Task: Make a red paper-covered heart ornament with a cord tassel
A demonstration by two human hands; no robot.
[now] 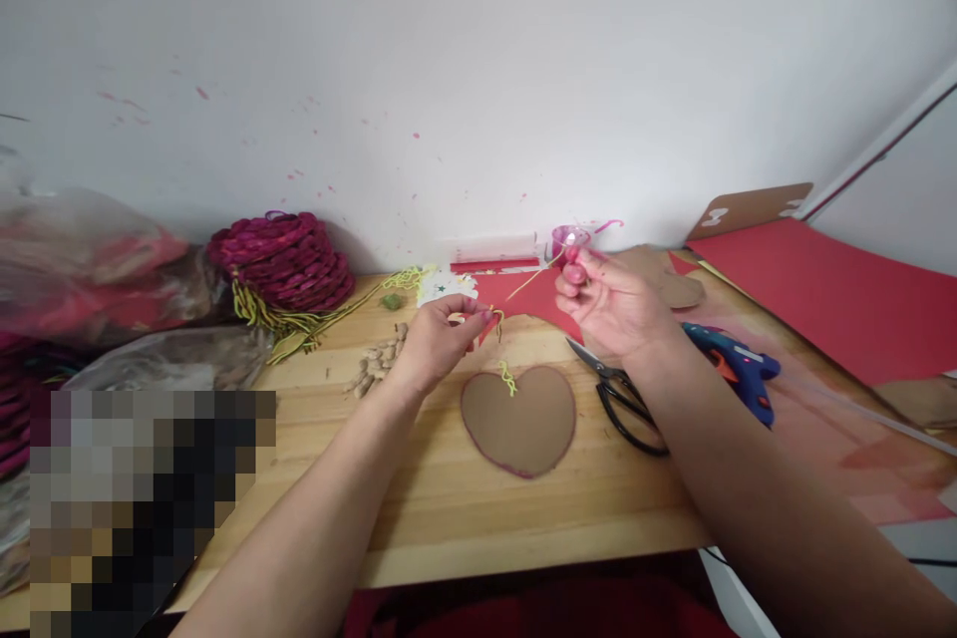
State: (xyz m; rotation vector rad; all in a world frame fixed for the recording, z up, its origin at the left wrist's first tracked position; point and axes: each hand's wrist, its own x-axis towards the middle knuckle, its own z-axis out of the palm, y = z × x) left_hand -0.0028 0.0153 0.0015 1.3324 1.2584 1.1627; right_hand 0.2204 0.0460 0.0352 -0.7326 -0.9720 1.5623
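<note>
My left hand [447,341] pinches a short piece of yellowish yarn [499,325], whose end dangles from the fingertips. Raised a little higher, my right hand [609,301] is closed on a thin yellow strand of yarn [532,276] that slants down toward the left hand. I cannot tell whether the two are one length. Below both hands lies a brown cardboard heart [519,429] with a dark pinkish edge. A small squiggle of yellow yarn [507,380] rests at its top notch. Black-handled scissors [624,404] lie beside the heart, under my right forearm.
Several peanuts [374,367] lie left of my left hand. Behind them sits a magenta yarn coil [280,264] with yellow strands. Red paper [538,291] lies at the back. A blue glue gun [748,379] and a large red sheet [829,289] are right; plastic bags [82,264] left.
</note>
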